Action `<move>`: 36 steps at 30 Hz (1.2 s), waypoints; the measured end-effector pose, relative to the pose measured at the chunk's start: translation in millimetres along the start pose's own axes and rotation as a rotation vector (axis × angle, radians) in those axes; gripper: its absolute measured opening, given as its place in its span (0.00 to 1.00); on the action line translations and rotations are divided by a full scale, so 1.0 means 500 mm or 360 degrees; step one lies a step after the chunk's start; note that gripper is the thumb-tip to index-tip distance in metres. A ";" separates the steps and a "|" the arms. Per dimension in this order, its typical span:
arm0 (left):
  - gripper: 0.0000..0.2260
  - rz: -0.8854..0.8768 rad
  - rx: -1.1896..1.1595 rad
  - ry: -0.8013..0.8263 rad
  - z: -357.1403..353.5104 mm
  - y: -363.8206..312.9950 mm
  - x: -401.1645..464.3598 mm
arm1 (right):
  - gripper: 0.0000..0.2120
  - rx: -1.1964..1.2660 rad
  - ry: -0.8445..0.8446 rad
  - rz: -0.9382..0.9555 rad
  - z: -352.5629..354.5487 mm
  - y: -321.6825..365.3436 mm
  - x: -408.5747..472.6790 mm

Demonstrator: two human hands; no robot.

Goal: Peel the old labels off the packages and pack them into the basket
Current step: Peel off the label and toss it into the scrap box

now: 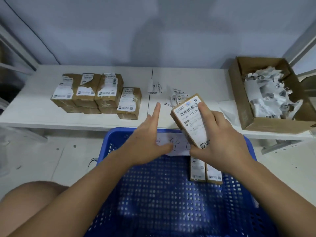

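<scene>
Right hand (220,137) grips a labelled package (189,120) tilted above the far rim of the blue basket (119,135), thumb on its label; lower corner hidden behind the fingers. Left hand (147,135) spread, index finger extended, holding nothing, over the same rim. Two packages (206,171) lie inside the basket at its far right, tops hidden by the right hand. Package stack (97,94) on the tabletop (34,106) beyond the basket, left; torn labels (177,94) beyond it, print unreadable. Cardboard box (242,106) of label scraps far right, cut off.
</scene>
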State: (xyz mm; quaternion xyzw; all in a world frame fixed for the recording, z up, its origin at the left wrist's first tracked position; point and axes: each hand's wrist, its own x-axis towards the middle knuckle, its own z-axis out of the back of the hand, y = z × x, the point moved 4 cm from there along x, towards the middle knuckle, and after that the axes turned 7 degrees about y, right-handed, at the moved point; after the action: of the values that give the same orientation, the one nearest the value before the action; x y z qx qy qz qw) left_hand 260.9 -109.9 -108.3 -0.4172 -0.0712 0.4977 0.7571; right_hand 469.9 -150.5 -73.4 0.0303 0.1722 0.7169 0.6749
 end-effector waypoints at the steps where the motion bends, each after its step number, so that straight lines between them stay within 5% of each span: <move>1: 0.51 0.0084 0.0191 -0.0106 0.018 0.023 0.013 | 0.56 -0.0016 0.0010 -0.0004 0.001 -0.001 0.001; 5: 0.42 0.0427 0.0541 -0.0342 0.082 0.118 0.080 | 0.57 -0.0027 0.0077 0.0000 -0.005 -0.006 0.000; 15: 0.40 0.0740 0.0943 -0.0200 0.097 0.247 0.207 | 0.56 0.0012 0.0200 -0.0009 -0.025 -0.037 0.018; 26: 0.33 0.0726 0.1094 -0.0301 0.083 0.281 0.215 | 0.56 0.0119 0.0189 0.0006 -0.060 -0.029 0.065; 36: 0.31 0.0590 0.1253 -0.0383 0.092 0.301 0.216 | 0.54 0.0279 0.0214 -0.0186 -0.202 0.094 0.378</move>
State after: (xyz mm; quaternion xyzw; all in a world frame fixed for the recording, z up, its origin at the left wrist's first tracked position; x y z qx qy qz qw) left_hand 185.6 27.3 -217.5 -0.0423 0.1120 0.6590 0.7425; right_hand 380.5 12.0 -190.6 0.0309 0.2807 0.6590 0.6971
